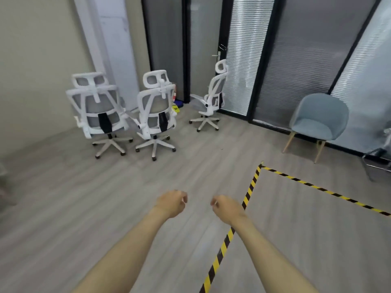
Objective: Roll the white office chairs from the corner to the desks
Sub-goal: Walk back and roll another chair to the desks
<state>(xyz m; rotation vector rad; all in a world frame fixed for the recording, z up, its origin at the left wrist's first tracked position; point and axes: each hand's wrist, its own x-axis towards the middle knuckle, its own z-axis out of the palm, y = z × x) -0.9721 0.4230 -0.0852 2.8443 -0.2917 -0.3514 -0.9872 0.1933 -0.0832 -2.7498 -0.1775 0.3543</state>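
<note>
Chairs: three white office chairs (101,115) stood clustered in the corner, unmoved.
Hands: our left hand (171,203) and right hand (225,208) reached forward, fingers loosely curled, holding nothing.

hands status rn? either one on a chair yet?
Left hand: loosely curled, holding nothing, not on any chair.
Right hand: loosely curled, holding nothing, over the floor, well short of the white office chairs.

At two o'clock we see a blue-grey tub chair (319,123) on wooden legs against the blinds (245,49). Yellow-black hazard tape (251,187) corners at four o'clock on the grey plank floor (84,197). A dark-framed glass door (203,45) stands at twelve.
</note>
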